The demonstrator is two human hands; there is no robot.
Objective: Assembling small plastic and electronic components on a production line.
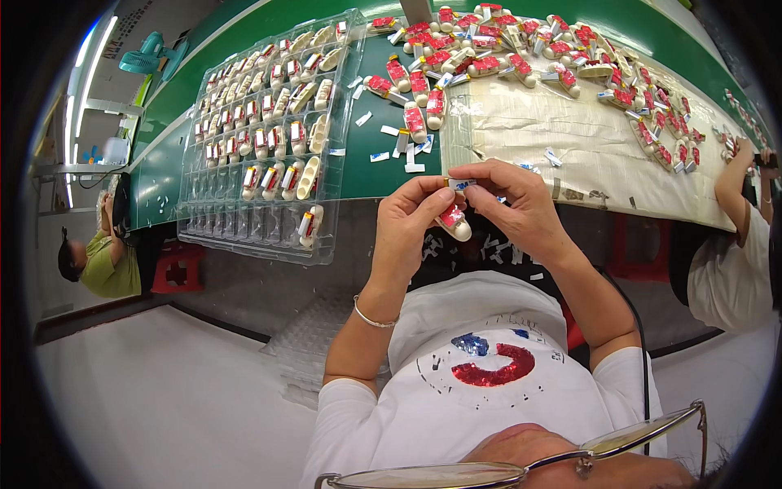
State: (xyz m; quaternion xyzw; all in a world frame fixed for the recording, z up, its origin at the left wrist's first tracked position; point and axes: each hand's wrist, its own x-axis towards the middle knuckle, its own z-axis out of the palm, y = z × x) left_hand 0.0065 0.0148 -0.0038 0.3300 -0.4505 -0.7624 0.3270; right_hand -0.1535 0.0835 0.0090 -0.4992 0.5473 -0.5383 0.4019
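Note:
My left hand (405, 224) is closed on a small cream plastic housing with a red patch (454, 220), held at the table's front edge. At its upper end is a white tab with blue print (461, 185), pinched by the thumb and fingers of my right hand (519, 210). Whether the tab is still stuck to the housing I cannot tell. To the left, a clear plastic tray (213, 179) holds rows of similar cream housings, some turned hollow side up. Its nearest rows have bare pockets, with one housing (309, 226) at their right end.
Many red-patched housings (489, 61) lie heaped across the back of the green table (371, 175) and its pale covering (529, 122). White paper scraps (399, 151) are scattered nearby. A person sits far left (110, 265), another at the right (725, 285). Stacked clear trays (305, 346) stand below.

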